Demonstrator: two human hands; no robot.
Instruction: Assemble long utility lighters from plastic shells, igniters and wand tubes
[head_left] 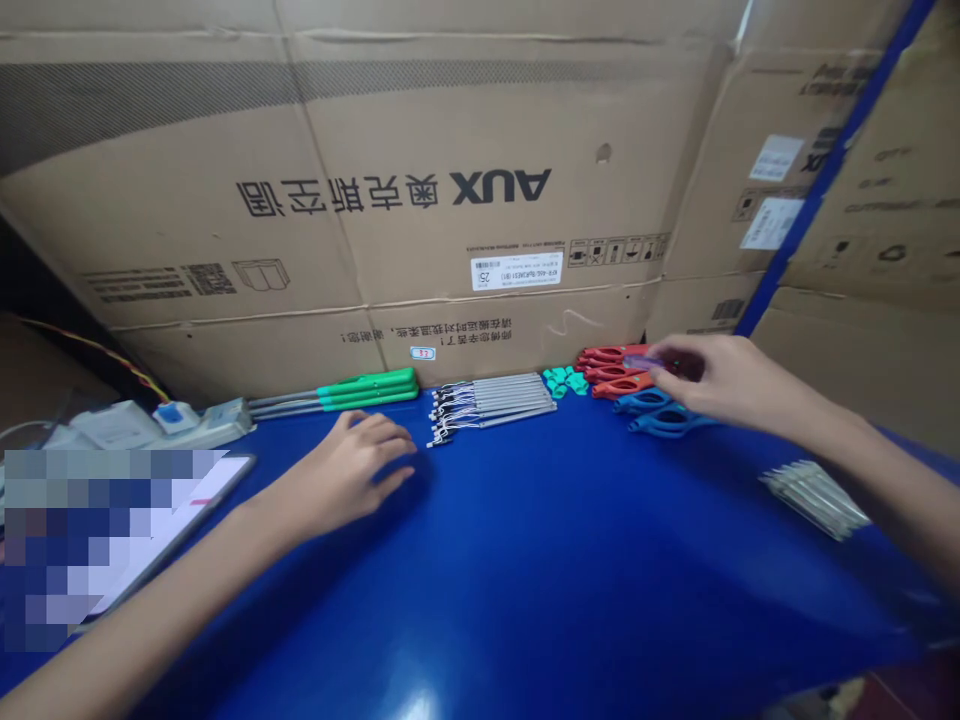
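My right hand (712, 380) is closed in a pinch on a small clear purplish piece (639, 362), whose exact kind I cannot make out. The hand is above red plastic handle shells (611, 372) and blue plastic handle shells (651, 412), partly covering them. My left hand (367, 465) hovers over the blue table with its fingers loosely curved and apart, holding nothing. Just beyond it lie green-handled grey rods (367, 390). To its right is a row of thin silver strips with white wires (510, 398). Small teal plastic pieces (566, 381) sit between the strips and the red shells.
Large cardboard sheets (420, 120) wall off the back and right of the blue table (510, 590). A tablet (187, 520) and a power strip with plugs (217, 425) occupy the left side. Several clear-wrapped slim pieces (814, 498) lie below my right forearm.
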